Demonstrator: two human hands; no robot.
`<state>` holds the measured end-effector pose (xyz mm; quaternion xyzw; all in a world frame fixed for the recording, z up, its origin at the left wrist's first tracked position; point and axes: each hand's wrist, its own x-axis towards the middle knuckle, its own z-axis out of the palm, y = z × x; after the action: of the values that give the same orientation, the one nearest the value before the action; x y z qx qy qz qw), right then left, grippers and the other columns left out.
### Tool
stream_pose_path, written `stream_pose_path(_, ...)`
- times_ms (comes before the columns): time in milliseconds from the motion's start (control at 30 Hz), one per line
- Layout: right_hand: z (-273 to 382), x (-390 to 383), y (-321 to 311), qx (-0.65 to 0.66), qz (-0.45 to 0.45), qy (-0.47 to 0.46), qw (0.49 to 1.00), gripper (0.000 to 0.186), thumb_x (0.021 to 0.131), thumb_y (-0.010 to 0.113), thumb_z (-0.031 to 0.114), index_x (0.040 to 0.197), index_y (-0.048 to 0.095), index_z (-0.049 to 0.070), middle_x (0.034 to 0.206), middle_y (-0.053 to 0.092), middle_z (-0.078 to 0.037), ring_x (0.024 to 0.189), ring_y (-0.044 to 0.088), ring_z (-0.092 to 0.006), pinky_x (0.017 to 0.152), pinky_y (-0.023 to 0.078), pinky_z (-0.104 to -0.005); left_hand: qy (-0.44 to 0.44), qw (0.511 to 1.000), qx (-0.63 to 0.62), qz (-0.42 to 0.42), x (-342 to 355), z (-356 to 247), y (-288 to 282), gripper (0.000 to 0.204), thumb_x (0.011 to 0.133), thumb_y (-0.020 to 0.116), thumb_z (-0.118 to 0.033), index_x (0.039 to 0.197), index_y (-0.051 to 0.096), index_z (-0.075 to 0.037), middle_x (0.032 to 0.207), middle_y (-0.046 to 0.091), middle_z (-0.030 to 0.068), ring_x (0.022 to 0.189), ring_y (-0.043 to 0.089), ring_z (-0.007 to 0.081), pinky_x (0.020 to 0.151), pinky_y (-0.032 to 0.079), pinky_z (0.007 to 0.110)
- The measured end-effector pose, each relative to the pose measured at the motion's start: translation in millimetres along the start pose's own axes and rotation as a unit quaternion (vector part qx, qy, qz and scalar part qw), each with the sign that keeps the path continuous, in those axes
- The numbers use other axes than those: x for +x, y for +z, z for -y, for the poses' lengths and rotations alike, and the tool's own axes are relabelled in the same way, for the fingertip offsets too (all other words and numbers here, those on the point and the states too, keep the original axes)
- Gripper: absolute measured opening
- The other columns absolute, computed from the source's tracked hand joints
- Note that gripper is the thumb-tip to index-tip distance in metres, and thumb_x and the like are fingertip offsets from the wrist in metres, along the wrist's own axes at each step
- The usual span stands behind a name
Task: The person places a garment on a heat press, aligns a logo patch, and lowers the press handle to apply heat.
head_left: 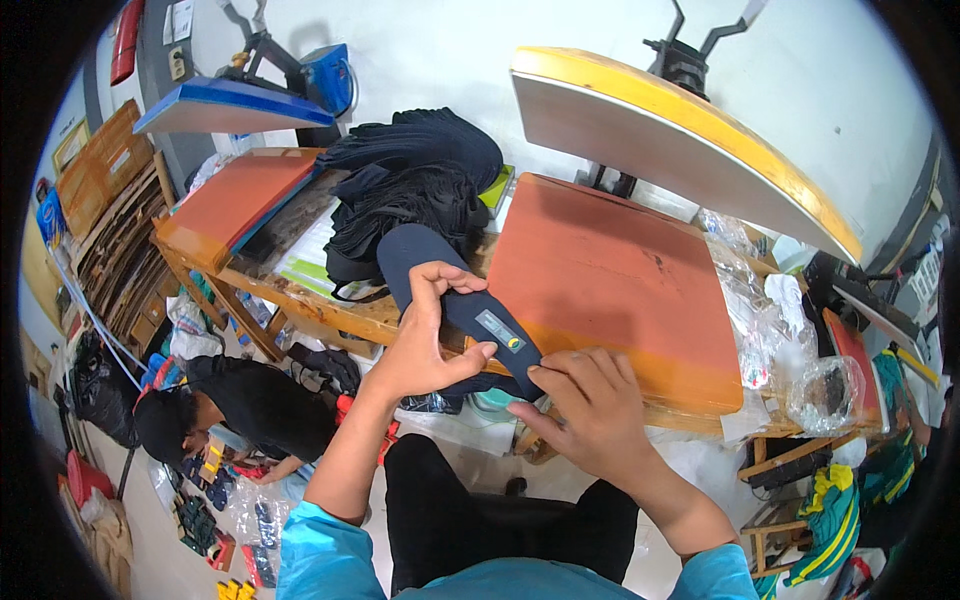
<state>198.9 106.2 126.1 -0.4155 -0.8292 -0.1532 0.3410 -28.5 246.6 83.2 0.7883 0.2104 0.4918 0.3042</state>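
Above the near edge of the work table I hold a dark navy cap piece (465,312) with a rounded brim pointing to the upper left. A clear rectangular patch (500,332) with a small yellow-green mark lies on its front band. My left hand (425,335) grips the band beside the patch, thumb on the near edge and fingers curled over the far one. At the lower right end of the band, my right hand (585,405) pinches the material between thumb and fingers. A pile of similar dark cap pieces (410,170) lies on the table just beyond.
A heat press has an orange-brown lower pad (610,290) and a raised yellow-edged plate (690,140). Left of it stands another press with a blue plate (235,105). Clear plastic bags (745,320) lie at the right. Another person (260,410) crouches on the left among goods.
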Motion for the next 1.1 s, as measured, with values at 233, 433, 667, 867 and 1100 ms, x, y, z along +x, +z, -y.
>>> stream_pose_path(233,-2,-9,24,-0.047,-0.067,-0.027,0.996,0.045,0.08,0.082,0.015,0.122,0.071,0.003,0.114,0.065,-0.01,0.098,0.065,-0.0276,0.084,0.048,-0.0423,0.032,0.999,0.009,-0.003,2,10,-1,0.081,0.081,0.083,-0.016,0.14,0.029,0.0,0.133,0.059,0.0244,0.126,0.058,0.0304,0.117,0.041,0.044)
stream_pose_path(433,-5,-6,18,-0.063,-0.01,-0.073,0.995,0.045,0.08,0.08,0.018,0.118,0.071,-0.005,0.114,0.067,-0.013,0.101,0.065,-0.0285,0.088,0.052,-0.0424,0.045,0.996,-0.071,-0.023,1,24,-2,0.091,0.079,0.089,-0.029,0.141,0.03,-0.001,0.133,0.059,0.0238,0.126,0.058,0.0304,0.116,0.042,0.045)
stream_pose_path(667,-1,-6,15,-0.047,-0.003,-0.066,0.997,0.041,0.079,0.08,0.014,0.116,0.073,-0.004,0.112,0.069,-0.012,0.101,0.067,-0.0282,0.089,0.054,-0.0419,0.096,0.993,0.056,-0.046,-4,22,6,0.103,0.068,0.099,-0.052,0.14,0.042,-0.004,0.133,0.059,0.0184,0.128,0.058,0.0318,0.114,0.042,0.045)
stream_pose_path(867,0,-3,13,-0.044,-0.022,-0.065,0.997,0.037,0.077,0.081,0.007,0.113,0.075,-0.001,0.11,0.07,-0.01,0.097,0.068,-0.0267,0.089,0.054,-0.042,0.103,0.989,0.096,-0.038,-3,18,-1,0.08,0.072,0.094,-0.055,0.126,0.067,-0.003,0.136,0.063,0.0181,0.132,0.06,0.0345,0.113,0.045,0.046)
stream_pose_path(1100,-3,-6,14,-0.054,-0.03,-0.074,0.995,0.039,0.079,0.081,0.012,0.114,0.074,-0.003,0.112,0.071,-0.011,0.103,0.067,-0.026,0.093,0.052,-0.0418,0.095,0.98,0.132,-0.116,-12,17,14,0.068,0.083,0.083,-0.053,0.127,0.068,-0.002,0.147,0.057,0.0239,0.137,0.056,0.041,0.116,0.042,0.049)
